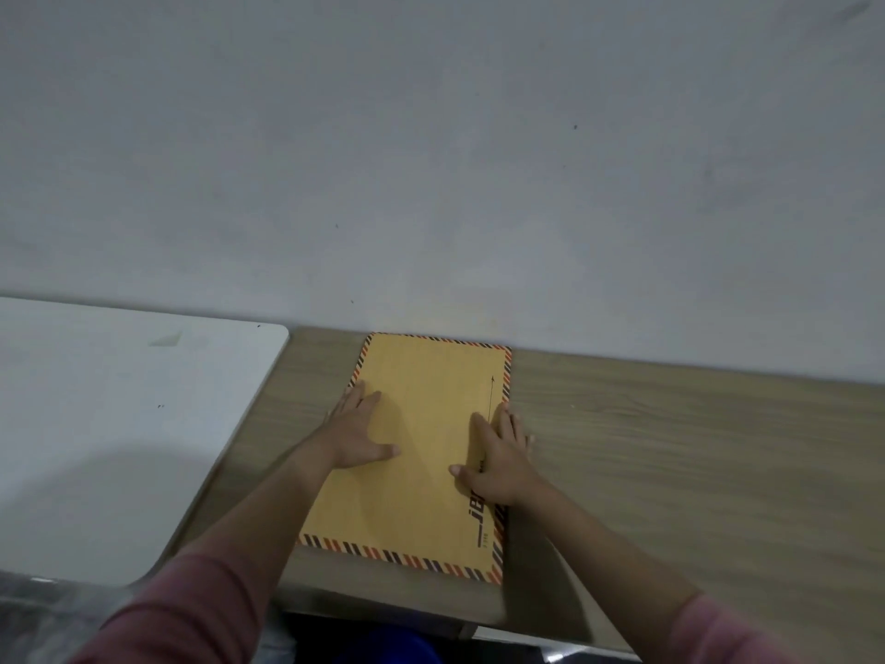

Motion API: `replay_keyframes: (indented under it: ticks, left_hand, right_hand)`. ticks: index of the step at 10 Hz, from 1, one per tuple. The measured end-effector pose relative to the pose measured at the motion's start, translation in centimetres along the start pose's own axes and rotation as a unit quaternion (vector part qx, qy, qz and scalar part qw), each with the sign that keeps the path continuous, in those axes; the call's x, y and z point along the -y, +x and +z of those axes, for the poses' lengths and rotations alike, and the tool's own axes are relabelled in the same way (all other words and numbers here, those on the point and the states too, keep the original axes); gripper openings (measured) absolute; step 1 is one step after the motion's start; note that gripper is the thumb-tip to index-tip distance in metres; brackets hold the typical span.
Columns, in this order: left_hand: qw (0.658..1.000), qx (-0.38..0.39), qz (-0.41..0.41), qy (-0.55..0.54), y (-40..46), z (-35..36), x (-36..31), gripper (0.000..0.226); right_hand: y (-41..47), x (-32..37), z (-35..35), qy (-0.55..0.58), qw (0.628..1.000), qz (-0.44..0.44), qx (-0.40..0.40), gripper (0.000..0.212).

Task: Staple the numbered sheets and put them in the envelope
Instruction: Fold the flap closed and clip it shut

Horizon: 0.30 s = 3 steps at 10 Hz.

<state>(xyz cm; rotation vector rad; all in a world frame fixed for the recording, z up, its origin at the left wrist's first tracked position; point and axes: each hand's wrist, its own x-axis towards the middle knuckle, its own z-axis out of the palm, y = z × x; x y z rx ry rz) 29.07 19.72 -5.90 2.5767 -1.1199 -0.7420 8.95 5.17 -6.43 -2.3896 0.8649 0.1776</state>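
One envelope (pixel 421 452), two hands flat on it: left hand (pixel 357 431), right hand (pixel 498 460). Two tabletops: wooden table (pixel 694 462), white table (pixel 119 424).

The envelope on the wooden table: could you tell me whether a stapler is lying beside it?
No, the wooden table around the envelope shows no stapler; only the left hand and right hand rest flat on the envelope.

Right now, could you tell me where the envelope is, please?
In the head view the envelope lies flat on the wooden table, its far end near the wall, right of the white table, with the left hand and right hand flat on it.
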Motion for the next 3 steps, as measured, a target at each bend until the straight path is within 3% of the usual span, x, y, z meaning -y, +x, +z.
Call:
replay_keyframes:
  ticks: [2, 3]
  left_hand:
    - [1.0, -0.006, -0.009, -0.012, 0.2, -0.1, -0.1, 0.103]
    - [0.999, -0.041, 0.003, -0.029, -1.2, 0.1, -1.1, 0.095]
  right_hand:
    - [0.6, -0.2, 0.2, 0.003, 1.0, 0.007, -0.004, 0.091]
    - [-0.4, 0.0, -0.8, 0.08, 0.996, -0.007, -0.046, 0.09]
